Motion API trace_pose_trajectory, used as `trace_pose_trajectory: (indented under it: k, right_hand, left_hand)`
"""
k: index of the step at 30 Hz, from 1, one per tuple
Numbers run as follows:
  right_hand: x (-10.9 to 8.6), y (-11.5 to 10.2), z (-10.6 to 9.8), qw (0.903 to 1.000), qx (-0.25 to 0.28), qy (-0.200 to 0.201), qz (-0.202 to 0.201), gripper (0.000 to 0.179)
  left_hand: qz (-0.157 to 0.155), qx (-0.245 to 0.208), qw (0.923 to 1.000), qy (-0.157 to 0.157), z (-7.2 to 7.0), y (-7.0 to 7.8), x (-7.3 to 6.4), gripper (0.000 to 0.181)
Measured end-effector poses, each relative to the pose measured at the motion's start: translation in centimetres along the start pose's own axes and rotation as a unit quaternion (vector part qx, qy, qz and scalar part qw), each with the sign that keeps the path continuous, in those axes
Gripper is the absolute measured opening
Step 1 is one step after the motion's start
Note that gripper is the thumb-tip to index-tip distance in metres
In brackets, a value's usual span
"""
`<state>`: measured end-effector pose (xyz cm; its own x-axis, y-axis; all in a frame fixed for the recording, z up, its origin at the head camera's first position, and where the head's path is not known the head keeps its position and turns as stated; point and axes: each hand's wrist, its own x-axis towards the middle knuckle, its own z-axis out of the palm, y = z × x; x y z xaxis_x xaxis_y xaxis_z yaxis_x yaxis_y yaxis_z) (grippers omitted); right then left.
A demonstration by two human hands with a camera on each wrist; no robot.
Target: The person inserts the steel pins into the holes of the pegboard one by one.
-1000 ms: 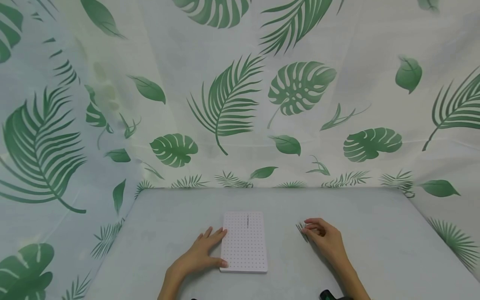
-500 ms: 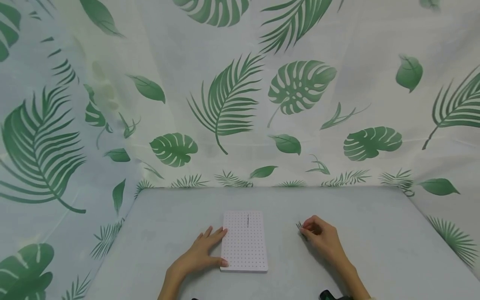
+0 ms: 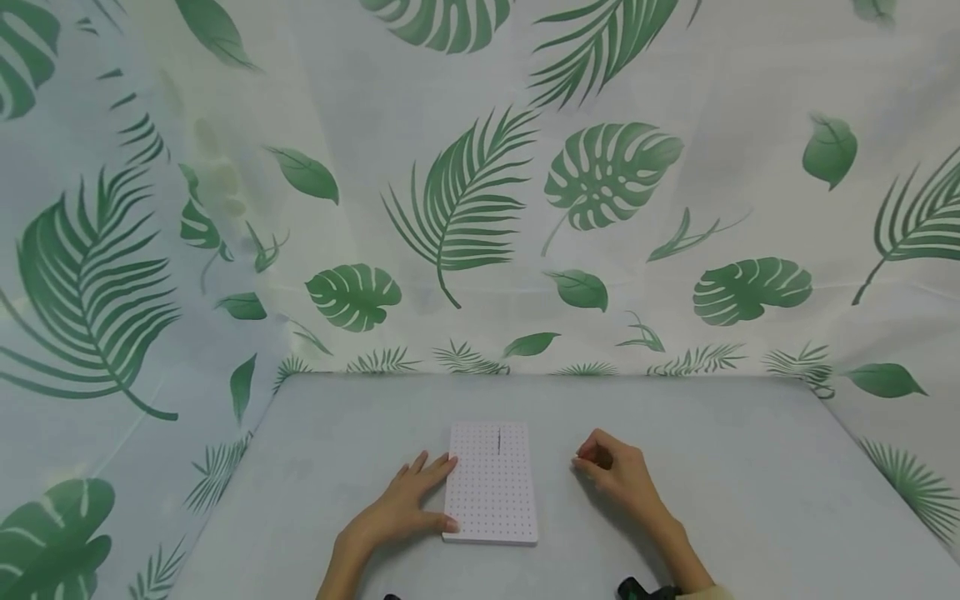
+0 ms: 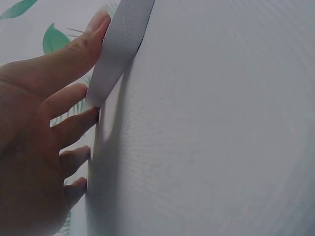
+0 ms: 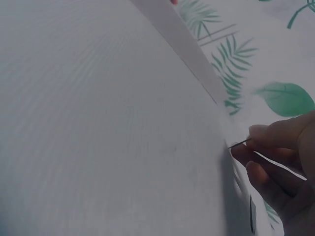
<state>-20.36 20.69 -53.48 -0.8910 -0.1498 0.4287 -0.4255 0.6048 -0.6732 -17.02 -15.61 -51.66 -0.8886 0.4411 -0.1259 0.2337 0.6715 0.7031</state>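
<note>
A white pegboard [image 3: 491, 496] with a grid of small holes lies on the table. Thin dark pins [image 5: 216, 35] stand upright near its far end; two of them show in the right wrist view. My left hand [image 3: 401, 506] rests against the board's left side, fingers spread, with the thumb at the near-left corner. To the right of the board, apart from it, my right hand [image 3: 617, 473] pinches a thin dark pin [image 5: 240, 143] between thumb and fingertip. In the head view that pin is too small to make out. Dark slivers [image 5: 252, 214] lie on the table beneath the right hand.
The grey-white table [image 3: 750, 467] reaches back to a hanging leaf-print cloth [image 3: 487, 325], which also closes off both sides. A black device [image 3: 637, 588] sits at my right wrist.
My right hand has closed its fingertips at the loose dark pins, then moved left toward the board. Those pins no longer show in the head view. My left hand stays against the board.
</note>
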Motion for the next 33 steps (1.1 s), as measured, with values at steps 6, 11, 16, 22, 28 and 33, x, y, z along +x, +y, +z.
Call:
trace_pose_trajectory:
  k: [6,11,16,22,28,33]
  right_hand:
    - [0.7,-0.3,0.8,0.9999,-0.001,-0.014,0.001,0.031]
    - [0.9,-0.3,1.0,0.9998,0.0,-0.018,-0.01,0.032]
    - [1.3,-0.7,1.4,0.9994,-0.002,-0.033,-0.003,0.031]
    - [2.0,-1.6,2.0,0.9987,0.019,-0.046,-0.006,0.029]
    - [2.9,-2.9,2.8,0.9967,0.049,-0.065,-0.007,0.027]
    - [3.3,-3.9,3.3,0.996,0.055,-0.07,-0.006,0.024]
  left_hand:
    - [-0.002,-0.005,1.0,0.001,0.0,0.3,0.1,0.096]
    - [0.0,-0.007,1.0,0.002,0.0,0.4,0.2,0.096]
    - [0.002,-0.008,1.0,0.0,0.0,0.4,0.0,0.096]
    - [0.0,-0.005,1.0,0.004,-0.3,0.3,-0.3,0.096]
    - [-0.001,-0.011,0.9999,0.0,-0.3,0.4,-0.3,0.095]
    - [0.004,-0.011,0.9999,-0.001,-0.2,0.4,-0.2,0.094]
